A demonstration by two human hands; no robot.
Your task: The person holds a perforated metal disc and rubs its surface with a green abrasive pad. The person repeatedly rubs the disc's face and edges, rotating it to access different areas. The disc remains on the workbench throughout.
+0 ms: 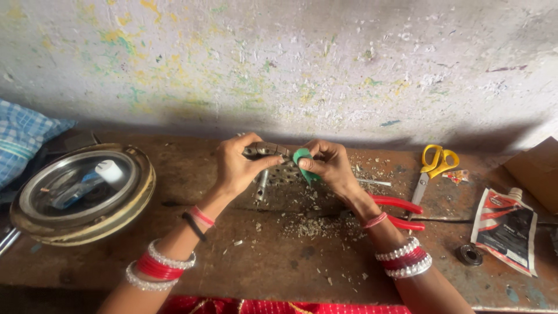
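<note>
Left hand pinching a small grey metal part above the worn brown workbench. Right hand closed on a green plastic piece, pressed against the part's right end. Red-handled pliers just beside the right wrist.

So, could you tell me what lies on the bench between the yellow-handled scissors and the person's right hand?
In the head view, a thin pale strip and scattered debris lie between the scissors and the right hand.
</note>
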